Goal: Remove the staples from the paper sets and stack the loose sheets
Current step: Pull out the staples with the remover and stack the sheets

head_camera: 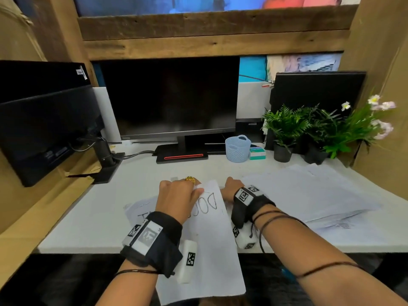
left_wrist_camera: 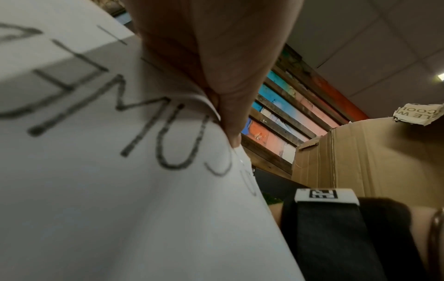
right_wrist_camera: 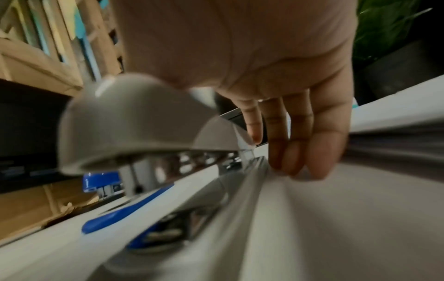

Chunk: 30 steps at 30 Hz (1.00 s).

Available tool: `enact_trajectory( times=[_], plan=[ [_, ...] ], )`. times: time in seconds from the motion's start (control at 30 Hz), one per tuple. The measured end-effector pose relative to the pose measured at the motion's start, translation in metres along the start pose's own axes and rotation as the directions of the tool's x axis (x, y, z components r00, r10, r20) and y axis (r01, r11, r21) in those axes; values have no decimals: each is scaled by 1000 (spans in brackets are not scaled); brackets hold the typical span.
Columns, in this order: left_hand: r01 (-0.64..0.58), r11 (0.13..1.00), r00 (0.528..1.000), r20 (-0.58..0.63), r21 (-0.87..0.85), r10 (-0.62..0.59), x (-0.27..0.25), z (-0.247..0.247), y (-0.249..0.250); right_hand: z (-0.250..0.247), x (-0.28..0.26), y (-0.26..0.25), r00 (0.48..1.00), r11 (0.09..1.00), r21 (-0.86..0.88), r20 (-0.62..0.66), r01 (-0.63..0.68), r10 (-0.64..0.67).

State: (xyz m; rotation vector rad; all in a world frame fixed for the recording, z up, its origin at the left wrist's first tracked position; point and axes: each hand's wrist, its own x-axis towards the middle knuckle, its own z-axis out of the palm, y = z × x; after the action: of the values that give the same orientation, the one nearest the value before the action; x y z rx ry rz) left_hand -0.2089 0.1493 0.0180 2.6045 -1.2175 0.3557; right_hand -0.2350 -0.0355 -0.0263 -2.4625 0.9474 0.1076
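The white desk (head_camera: 136, 173) carries everything, and the dark monitor (head_camera: 170, 96) at its back edge serves as the landmark. Straight in front of the monitor, at the desk's near edge, lies the paper set (head_camera: 212, 239), a long white sheet with hand-lettered writing; its long axis runs from the monitor toward the person, and its near end hangs off the desk edge, while its far corner points at the monitor's stand. To the right of the monitor, in front of the potted plants (head_camera: 309, 129), a spread of loose sheets (head_camera: 309, 195) lies flat. A pale blue basket (head_camera: 238, 149) stands just right of the monitor's foot.

The left hand (head_camera: 178, 197) pinches the far corner of the paper set, thumb and fingers curled onto the paper's edge. The right hand (head_camera: 230, 187) sits just right of that corner, palm over a grey and blue stapler (right_wrist_camera: 149, 144) that lies against the paper's edge; its fingers (right_wrist_camera: 321, 144) hang down with their tips touching the sheets beside the tool. Whether the thumb clasps the stapler I cannot tell.
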Motion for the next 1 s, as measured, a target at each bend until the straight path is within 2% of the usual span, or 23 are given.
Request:
enact_trajectory(
  times=[0.1,0.17,0.27,0.33,0.37,0.4,0.43,0.5,0.57,0.63,0.7,0.77,0.87,1.0],
  plan=[
    [4,999,1000,23,37,-5,-3,1,0,3,2,-8,999,993,-117,45,30,-25],
    [6,998,999,37,61,-8,-6,2,-1,3,-4,-11,994,990,-118,93,74,-63],
    [7,995,999,47,102,-12,-10,1,-2,1,-12,-8,993,998,-52,116,22,-16],
    [13,995,999,40,98,-17,-12,1,-4,1,-13,-2,992,987,141,109,-82,66],
    [18,996,999,33,83,-21,-13,1,-5,1,-13,3,989,948,295,118,-119,87],
    [23,997,999,27,68,-25,-14,2,-6,2,-13,8,984,872,464,147,-157,99],
    [22,998,999,24,56,-24,-15,3,-6,3,-13,15,980,741,646,176,-184,90],
    [14,999,999,34,41,-15,-16,6,-5,3,-22,28,976,393,894,198,-216,86],
    [6,999,998,58,34,-8,-17,11,-3,2,-32,37,976,130,968,204,-212,79],
    [12,999,999,53,32,-13,-17,16,-1,-1,-38,46,986,3,988,156,-156,57],
    [36,999,999,14,28,-36,-17,18,0,-4,-46,49,992,-86,993,93,-86,88],
    [44,998,999,-9,39,-44,-17,17,1,-4,-53,53,989,-110,994,31,-15,145],
    [29,1000,999,-32,5,-29,-17,15,3,2,-65,56,973,-97,991,-74,98,220],
    [11,997,994,-110,-83,-20,-24,14,8,13,-81,57,976,-113,985,-111,134,190]
  ],
)
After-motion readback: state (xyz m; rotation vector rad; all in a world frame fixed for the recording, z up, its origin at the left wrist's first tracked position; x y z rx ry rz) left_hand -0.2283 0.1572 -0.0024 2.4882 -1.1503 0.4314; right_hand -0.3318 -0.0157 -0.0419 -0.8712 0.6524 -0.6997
